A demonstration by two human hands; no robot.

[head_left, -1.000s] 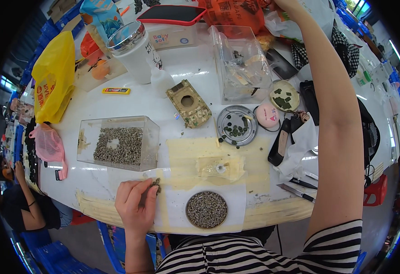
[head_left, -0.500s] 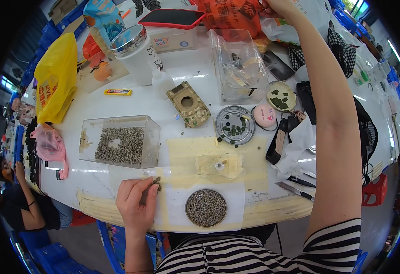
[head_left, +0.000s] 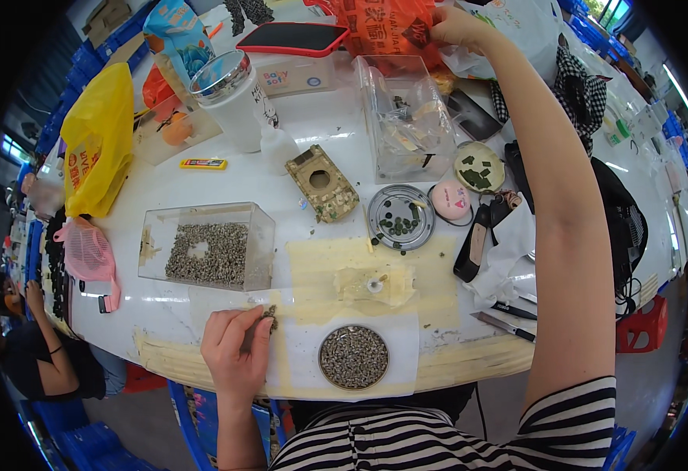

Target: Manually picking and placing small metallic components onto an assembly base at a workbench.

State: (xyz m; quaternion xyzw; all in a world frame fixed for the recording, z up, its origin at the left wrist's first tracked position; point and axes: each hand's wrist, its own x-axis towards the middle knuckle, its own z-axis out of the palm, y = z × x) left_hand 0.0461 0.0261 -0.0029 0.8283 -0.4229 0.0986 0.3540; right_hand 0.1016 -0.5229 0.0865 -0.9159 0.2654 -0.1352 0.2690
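Note:
My left hand (head_left: 236, 351) rests at the table's near edge, its fingertips pinched on a small clump of grey bits (head_left: 269, 314) lying on white paper (head_left: 301, 353). A round dish of the same grey bits (head_left: 353, 357) sits just right of that hand. My right arm stretches far across the table. My right hand (head_left: 455, 27) grips the edge of an orange plastic bag (head_left: 391, 27) at the far side, next to a white plastic bag (head_left: 528, 31).
A clear box of grey bits (head_left: 209, 247) stands left of centre. A tan block with a hole (head_left: 322, 184), a metal dish of dark pieces (head_left: 401, 217), a clear empty box (head_left: 407, 118), a white jar (head_left: 234, 102) and a yellow bag (head_left: 100, 141) surround the middle. Another person (head_left: 34, 345) sits at left.
My right hand has shifted slightly at the orange bag. My left hand stays pinched on the grey bits at the near edge.

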